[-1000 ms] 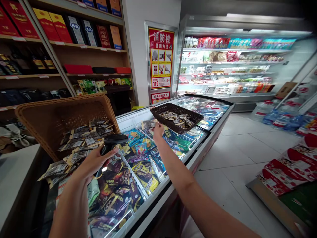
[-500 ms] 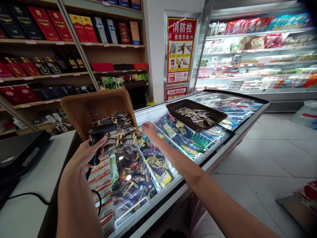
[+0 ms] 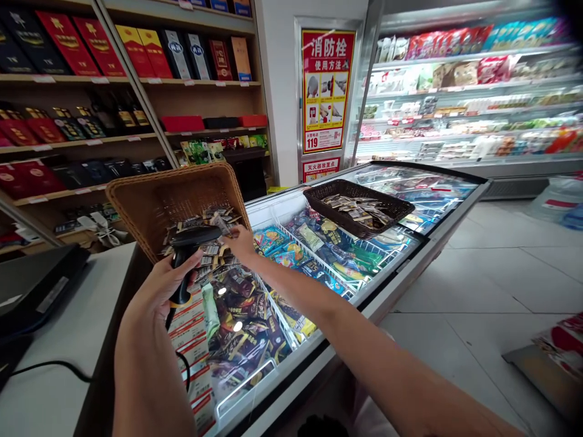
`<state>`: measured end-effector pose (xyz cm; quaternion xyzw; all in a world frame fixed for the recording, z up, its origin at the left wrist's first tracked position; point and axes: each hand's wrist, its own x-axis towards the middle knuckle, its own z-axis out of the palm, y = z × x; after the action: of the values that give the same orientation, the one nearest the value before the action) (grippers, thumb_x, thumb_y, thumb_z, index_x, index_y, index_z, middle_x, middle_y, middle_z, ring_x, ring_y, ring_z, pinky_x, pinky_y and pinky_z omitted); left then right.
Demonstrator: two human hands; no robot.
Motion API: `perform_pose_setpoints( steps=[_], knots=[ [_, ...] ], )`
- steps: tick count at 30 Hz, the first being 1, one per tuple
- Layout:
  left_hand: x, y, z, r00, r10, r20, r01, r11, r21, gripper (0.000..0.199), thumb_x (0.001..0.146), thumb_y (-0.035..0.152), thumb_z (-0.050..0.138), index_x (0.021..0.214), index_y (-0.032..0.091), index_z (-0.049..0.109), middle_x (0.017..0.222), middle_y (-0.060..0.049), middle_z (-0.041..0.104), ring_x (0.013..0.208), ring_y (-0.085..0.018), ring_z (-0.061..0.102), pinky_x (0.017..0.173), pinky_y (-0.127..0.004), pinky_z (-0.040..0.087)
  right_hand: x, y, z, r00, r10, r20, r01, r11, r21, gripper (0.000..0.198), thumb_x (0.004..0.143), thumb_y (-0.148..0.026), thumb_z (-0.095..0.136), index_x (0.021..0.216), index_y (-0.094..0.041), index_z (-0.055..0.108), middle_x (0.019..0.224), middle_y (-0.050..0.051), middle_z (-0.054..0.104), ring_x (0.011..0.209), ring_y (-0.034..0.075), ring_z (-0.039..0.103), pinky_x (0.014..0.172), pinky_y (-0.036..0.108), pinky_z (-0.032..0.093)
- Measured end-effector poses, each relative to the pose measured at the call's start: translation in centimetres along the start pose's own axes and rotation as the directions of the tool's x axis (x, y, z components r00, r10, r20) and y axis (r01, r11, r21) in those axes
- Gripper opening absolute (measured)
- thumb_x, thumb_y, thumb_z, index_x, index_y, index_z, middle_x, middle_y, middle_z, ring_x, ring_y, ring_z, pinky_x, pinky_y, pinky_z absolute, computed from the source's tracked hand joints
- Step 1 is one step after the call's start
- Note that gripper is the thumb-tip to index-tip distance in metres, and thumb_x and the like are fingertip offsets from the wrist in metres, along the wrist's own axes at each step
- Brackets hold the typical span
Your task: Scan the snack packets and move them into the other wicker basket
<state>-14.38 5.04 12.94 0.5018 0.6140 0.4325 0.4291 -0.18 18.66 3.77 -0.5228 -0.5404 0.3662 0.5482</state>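
Note:
My left hand [image 3: 170, 279] is wrapped round the handle of a black barcode scanner [image 3: 197, 235], its head turned to the right. Pinched in the fingers of my right hand [image 3: 240, 244] is a small packet [image 3: 221, 224], just beyond the scanner's head. Both hands are at the front of a light-brown wicker basket [image 3: 136, 200], which is tilted towards me and holds many similar small packets. Farther right, a dark-brown woven basket [image 3: 319, 209] with more of these packets rests on the freezer's glass top.
Under the glass of the chest freezer [image 3: 387, 297], wire baskets hold wrapped ice creams [image 3: 246, 340]. Price labels [image 3: 194, 364] line its left side. At left stands a counter [image 3: 109, 291] with a black device [image 3: 45, 285] and a cable. Shelves with boxes and a lit fridge [image 3: 432, 109] stand behind.
My right hand has moved left from above the freezer glass to the light-brown basket and now pinches a small packet. The scanner has shifted slightly right in my left hand.

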Motion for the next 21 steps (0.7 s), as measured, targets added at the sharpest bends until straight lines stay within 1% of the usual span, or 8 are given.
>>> perform_pose_setpoints(
  steps=[2,5,8,10,12,15,17,21],
  knots=[
    [0.2,-0.1,0.1,0.999,-0.006,0.034,0.005,1.000,0.028,0.060,0.049,0.053,0.097,0.083,0.021,0.059,0.059,0.005,0.056,0.056,-0.012,0.048,0.050,-0.021,0.038,0.0,1.0,-2.7,0.999,0.019,-0.030,-0.014,0.987,0.159,0.023,0.078,-0.032,0.076,0.095,-0.020,0.068,0.086,-0.002,0.066,0.082,0.015,0.059,0.076,0.027,0.048],
    [0.0,0.1,0.9,0.996,-0.025,0.084,0.017,0.995,0.096,0.058,0.048,0.056,0.095,0.077,0.022,0.059,0.057,0.005,0.055,0.054,-0.013,0.046,0.050,-0.023,0.036,-0.3,2.6,-7.4,0.996,0.064,-0.060,-0.040,0.942,0.333,0.020,0.078,-0.035,0.073,0.086,-0.020,0.065,0.076,-0.004,0.060,0.069,0.012,0.055,0.064,0.024,0.045],
    [-0.4,0.5,2.2,0.992,-0.013,0.127,-0.008,0.986,0.164,0.057,0.048,0.061,0.092,0.074,0.023,0.060,0.056,0.004,0.055,0.054,-0.015,0.047,0.049,-0.025,0.036,-0.7,3.9,-11.4,0.986,0.144,-0.082,-0.096,0.898,0.429,0.022,0.080,-0.039,0.071,0.081,-0.020,0.060,0.064,-0.007,0.049,0.056,0.011,0.048,0.052,0.023,0.039],
    [-0.6,0.6,3.1,0.983,-0.007,0.184,-0.032,0.977,0.210,0.053,0.052,0.063,0.090,0.071,0.023,0.059,0.055,0.003,0.055,0.053,-0.016,0.046,0.048,-0.025,0.035,-0.7,4.6,-13.2,0.971,0.209,-0.113,-0.133,0.872,0.470,0.021,0.082,-0.039,0.070,0.082,-0.021,0.060,0.057,-0.009,0.040,0.049,0.010,0.041,0.047,0.024,0.033],
    [-0.5,0.7,3.9,0.967,-0.009,0.254,-0.053,0.971,0.234,0.050,0.057,0.063,0.088,0.068,0.023,0.058,0.054,0.003,0.055,0.051,-0.015,0.044,0.047,-0.025,0.033,-0.5,5.0,-14.2,0.955,0.264,-0.138,-0.159,0.844,0.513,0.019,0.083,-0.038,0.070,0.088,-0.020,0.063,0.054,-0.010,0.035,0.047,0.010,0.037,0.044,0.025,0.030],
    [-0.4,0.6,4.5,0.949,0.008,0.316,-0.085,0.970,0.229,0.046,0.062,0.060,0.086,0.070,0.023,0.060,0.055,0.002,0.055,0.052,-0.014,0.042,0.047,-0.024,0.031,0.0,5.3,-14.6,0.947,0.287,-0.142,-0.162,0.812,0.560,0.022,0.083,-0.037,0.069,0.095,-0.019,0.066,0.054,-0.009,0.039,0.046,0.010,0.039,0.044,0.025,0.032],
    [-0.3,0.6,4.8,0.948,0.024,0.318,-0.101,0.968,0.230,0.045,0.063,0.059,0.085,0.071,0.022,0.061,0.055,0.002,0.055,0.053,-0.013,0.042,0.046,-0.023,0.030,0.2,5.4,-14.7,0.951,0.279,-0.133,-0.155,0.803,0.576,0.025,0.083,-0.039,0.068,0.098,-0.018,0.067,0.054,-0.009,0.042,0.046,0.011,0.040,0.044,0.025,0.032],
    [-0.6,0.9,5.4,0.948,0.016,0.318,-0.097,0.966,0.240,0.049,0.060,0.062,0.085,0.066,0.022,0.057,0.053,0.003,0.053,0.050,-0.012,0.040,0.045,-0.022,0.029,0.1,5.4,-14.6,0.949,0.287,-0.129,-0.158,0.789,0.594,0.023,0.084,-0.037,0.067,0.097,-0.018,0.066,0.052,-0.009,0.040,0.045,0.011,0.041,0.044,0.025,0.033]
  ],
)
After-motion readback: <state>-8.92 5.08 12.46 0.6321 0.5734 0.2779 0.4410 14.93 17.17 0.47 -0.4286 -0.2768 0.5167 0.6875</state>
